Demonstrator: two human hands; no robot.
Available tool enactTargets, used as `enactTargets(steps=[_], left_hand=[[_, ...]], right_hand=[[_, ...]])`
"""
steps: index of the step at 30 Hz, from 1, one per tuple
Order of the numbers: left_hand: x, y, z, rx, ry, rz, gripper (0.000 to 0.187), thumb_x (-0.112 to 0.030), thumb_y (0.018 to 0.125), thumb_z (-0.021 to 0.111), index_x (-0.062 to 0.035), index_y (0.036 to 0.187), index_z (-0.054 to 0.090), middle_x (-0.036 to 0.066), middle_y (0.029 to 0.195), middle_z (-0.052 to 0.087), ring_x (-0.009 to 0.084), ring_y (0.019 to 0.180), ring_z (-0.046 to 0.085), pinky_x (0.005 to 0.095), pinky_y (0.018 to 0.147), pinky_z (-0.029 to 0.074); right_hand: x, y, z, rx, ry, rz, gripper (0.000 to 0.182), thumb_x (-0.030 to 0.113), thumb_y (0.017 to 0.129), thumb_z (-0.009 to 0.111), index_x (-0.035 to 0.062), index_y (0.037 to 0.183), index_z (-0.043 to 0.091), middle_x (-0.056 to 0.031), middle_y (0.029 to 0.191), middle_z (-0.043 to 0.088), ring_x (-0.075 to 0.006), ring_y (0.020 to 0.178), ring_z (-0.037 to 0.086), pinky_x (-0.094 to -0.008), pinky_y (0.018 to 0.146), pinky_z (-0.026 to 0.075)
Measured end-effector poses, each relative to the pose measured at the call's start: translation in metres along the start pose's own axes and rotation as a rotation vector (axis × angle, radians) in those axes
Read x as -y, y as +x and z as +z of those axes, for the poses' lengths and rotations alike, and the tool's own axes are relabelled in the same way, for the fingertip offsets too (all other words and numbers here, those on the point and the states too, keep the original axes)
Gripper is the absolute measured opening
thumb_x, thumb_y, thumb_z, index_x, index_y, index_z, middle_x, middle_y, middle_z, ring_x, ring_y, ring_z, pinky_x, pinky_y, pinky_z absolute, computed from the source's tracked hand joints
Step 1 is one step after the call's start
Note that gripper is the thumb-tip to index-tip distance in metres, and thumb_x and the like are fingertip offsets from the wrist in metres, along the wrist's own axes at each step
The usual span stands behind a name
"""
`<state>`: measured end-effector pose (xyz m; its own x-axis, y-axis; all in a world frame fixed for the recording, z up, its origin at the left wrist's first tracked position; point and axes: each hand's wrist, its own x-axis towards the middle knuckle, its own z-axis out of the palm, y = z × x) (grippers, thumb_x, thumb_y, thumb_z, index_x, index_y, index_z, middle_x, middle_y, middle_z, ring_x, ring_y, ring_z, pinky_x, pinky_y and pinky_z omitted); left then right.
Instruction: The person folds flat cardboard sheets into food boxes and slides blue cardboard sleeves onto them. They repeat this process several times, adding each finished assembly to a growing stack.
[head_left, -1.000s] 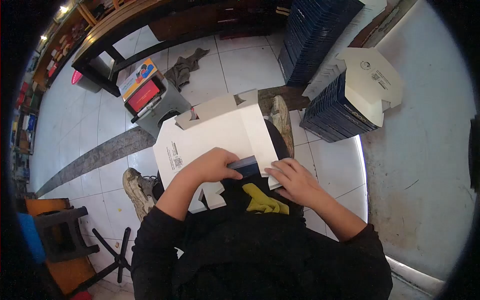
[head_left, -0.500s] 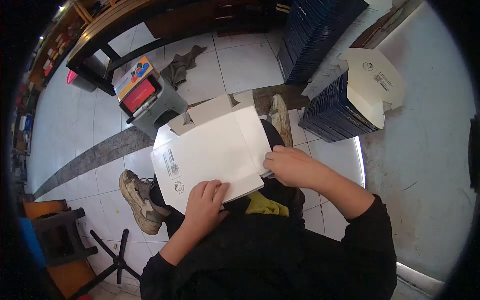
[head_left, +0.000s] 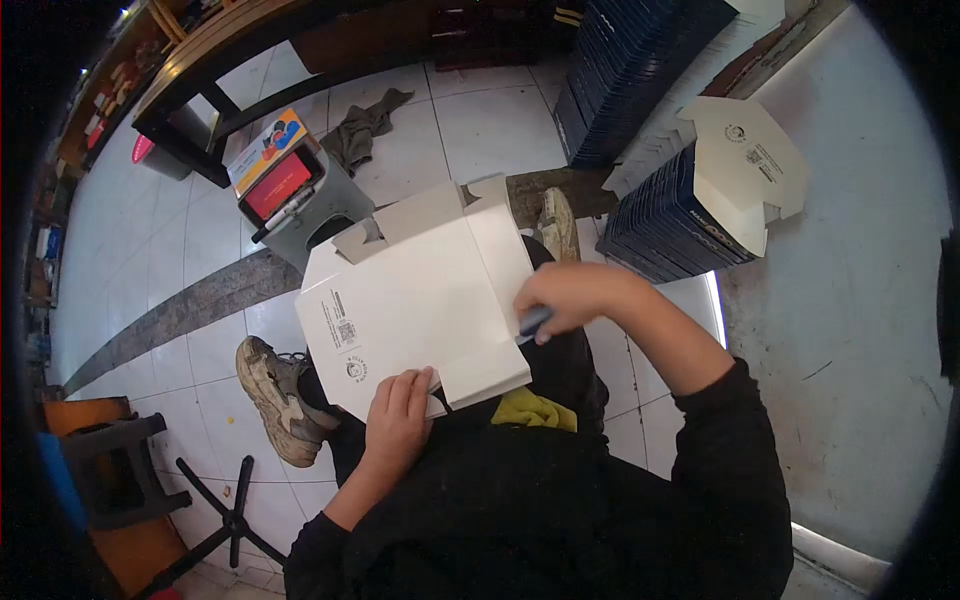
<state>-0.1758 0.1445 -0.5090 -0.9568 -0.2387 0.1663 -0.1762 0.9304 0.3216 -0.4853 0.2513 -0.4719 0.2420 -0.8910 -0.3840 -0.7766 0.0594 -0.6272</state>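
A flat cardboard box blank (head_left: 420, 290) with cream inner faces, folded flaps and small black print rests across the lap. My left hand (head_left: 397, 415) grips its near edge, fingers together on top by a slot in the side. At the blank's right side, my right hand (head_left: 575, 300) is closed around a small dark grey-blue tool (head_left: 535, 320), whose kind I cannot tell. The tool's end is right at the right-hand flap's edge. Under the blank's near corner lies a yellow-green cloth (head_left: 535, 410).
Dark blue nested boxes (head_left: 665, 225) stand at right, a taller stack (head_left: 630, 80) behind them. A grey stool (head_left: 330, 205) at left carries a phone (head_left: 280, 187), a pen and a colourful box. A grey rag (head_left: 365, 130) lies on the tiles. Lower left stands a dark stool (head_left: 115, 465).
My right hand has lifted and turned at the right flap, and the grey-blue tool now shows in it. My left hand has slid slightly left along the near edge, uncovering a slot.
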Motion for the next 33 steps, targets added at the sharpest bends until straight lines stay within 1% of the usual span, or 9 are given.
enactTargets(steps=[3,5,9,13,17,19,22,30,33], left_hand=[[0.002,-0.002,-0.008,0.035,-0.066,-0.053,0.053,0.001,0.064,0.064,0.0018,0.116,0.056,0.016,0.107,0.055,0.0329,0.098,0.055,0.0402,0.086,0.048],[0.005,0.000,-0.015,0.071,-0.125,-0.097,0.049,0.003,0.065,0.065,0.0000,0.114,0.057,0.016,0.108,0.056,0.0341,0.100,0.055,0.0409,0.086,0.048],[0.019,0.031,-0.038,0.131,-0.186,-0.175,0.024,-0.005,0.074,0.069,-0.0035,0.097,0.064,0.015,0.092,0.061,0.0353,0.088,0.060,0.0418,0.077,0.049],[0.060,0.072,-0.040,0.499,-0.285,-0.227,0.023,-0.021,0.073,0.076,-0.0030,0.084,0.069,0.015,0.077,0.065,0.0343,0.075,0.063,0.0383,0.067,0.048],[0.069,0.110,-0.040,0.831,-0.408,-0.353,0.035,-0.032,0.069,0.079,-0.0032,0.087,0.069,0.019,0.082,0.067,0.0357,0.080,0.064,0.0407,0.072,0.049],[0.071,0.106,-0.036,0.813,-0.385,-0.340,0.037,-0.031,0.068,0.079,-0.0025,0.090,0.069,0.018,0.082,0.068,0.0352,0.079,0.065,0.0400,0.072,0.050],[0.059,0.074,-0.036,0.498,-0.256,-0.120,0.030,-0.025,0.072,0.076,-0.0046,0.092,0.069,0.015,0.083,0.066,0.0345,0.081,0.063,0.0398,0.073,0.050],[0.010,0.015,-0.067,0.065,-0.327,-0.102,0.021,-0.005,0.075,0.068,-0.0052,0.096,0.065,0.012,0.087,0.063,0.0332,0.084,0.060,0.0397,0.075,0.049],[0.003,0.021,-0.095,-0.029,-0.323,-0.082,0.023,-0.001,0.073,0.068,-0.0059,0.096,0.065,0.011,0.088,0.063,0.0314,0.084,0.061,0.0379,0.073,0.050]], right_hand=[[0.020,-0.017,0.017,-0.019,0.004,0.050,0.028,0.012,0.067,0.075,0.0067,0.091,0.062,-0.0101,0.086,0.062,-0.0332,0.085,0.060,-0.0407,0.072,0.048],[0.034,-0.033,0.029,-0.316,-0.087,0.027,0.032,0.003,0.062,0.074,0.0087,0.089,0.058,-0.0068,0.095,0.058,-0.0300,0.096,0.056,-0.0385,0.076,0.047],[0.047,-0.046,0.056,-0.453,-0.095,0.111,0.046,0.000,0.060,0.074,0.0099,0.103,0.059,-0.0056,0.105,0.056,-0.0261,0.101,0.052,-0.0351,0.084,0.049],[0.042,-0.048,0.077,-0.534,-0.130,0.094,0.052,0.000,0.060,0.074,0.0097,0.109,0.060,-0.0044,0.107,0.056,-0.0247,0.101,0.052,-0.0342,0.085,0.050],[0.040,-0.047,0.083,-0.519,-0.196,0.108,0.051,0.001,0.063,0.071,0.0097,0.112,0.060,-0.0046,0.110,0.056,-0.0243,0.102,0.053,-0.0329,0.084,0.051],[0.041,-0.046,0.082,-0.522,-0.247,0.114,0.050,0.001,0.065,0.071,0.0098,0.113,0.060,-0.0048,0.110,0.057,-0.0243,0.102,0.053,-0.0325,0.083,0.051],[0.040,-0.050,0.086,-0.564,-0.279,0.096,0.046,0.003,0.067,0.070,0.0100,0.111,0.061,-0.0043,0.108,0.058,-0.0238,0.099,0.054,-0.0318,0.082,0.051],[0.073,-0.075,0.057,-0.732,-0.034,-0.058,0.042,0.001,0.057,0.073,0.0080,0.098,0.068,-0.0068,0.094,0.063,-0.0253,0.087,0.058,-0.0355,0.073,0.050],[0.089,-0.081,0.034,-0.844,-0.040,-0.117,0.033,0.002,0.061,0.074,0.0069,0.093,0.068,-0.0076,0.090,0.065,-0.0257,0.083,0.060,-0.0343,0.072,0.050]])
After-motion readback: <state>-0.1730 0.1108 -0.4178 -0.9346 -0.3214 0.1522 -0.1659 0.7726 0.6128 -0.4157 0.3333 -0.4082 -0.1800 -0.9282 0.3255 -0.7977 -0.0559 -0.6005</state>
